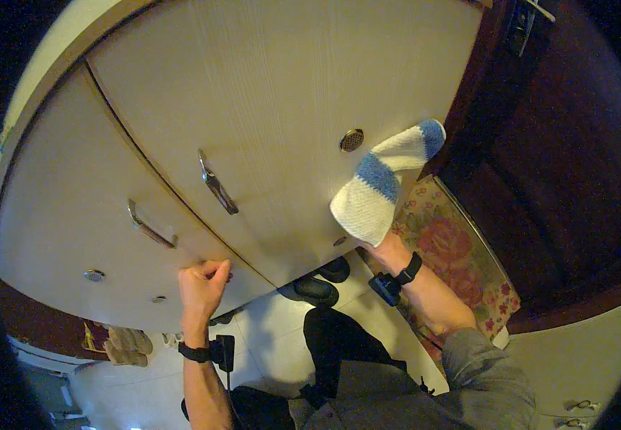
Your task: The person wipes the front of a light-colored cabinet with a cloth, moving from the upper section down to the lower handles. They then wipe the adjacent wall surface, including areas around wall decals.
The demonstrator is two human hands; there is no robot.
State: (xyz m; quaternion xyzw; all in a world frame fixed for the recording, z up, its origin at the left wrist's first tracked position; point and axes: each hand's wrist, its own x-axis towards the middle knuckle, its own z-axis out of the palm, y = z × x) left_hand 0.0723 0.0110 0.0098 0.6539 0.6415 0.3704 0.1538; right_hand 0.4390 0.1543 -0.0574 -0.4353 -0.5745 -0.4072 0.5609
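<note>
My right hand (388, 244) is mostly hidden behind a white cloth with blue stripes (367, 209), which lies over it against the lower right part of a pale wood-grain cabinet door (283, 107). The cloth's far end reaches the door's right edge, above a round metal vent (339, 241) and beside another one (352, 140). My left hand (204, 282) is a loose fist in front of the left door (69, 177), below its metal handle (152, 232); no object shows in it. A second metal handle (218, 183) is on the right door.
A floral mat (450, 242) lies at the right beside a dark red door (573, 161). Dark shoes (316, 291) stand under the cabinet on the tiled floor (273, 349). Beige slippers (128, 344) are at the lower left. More round vents (94, 276) dot the left door.
</note>
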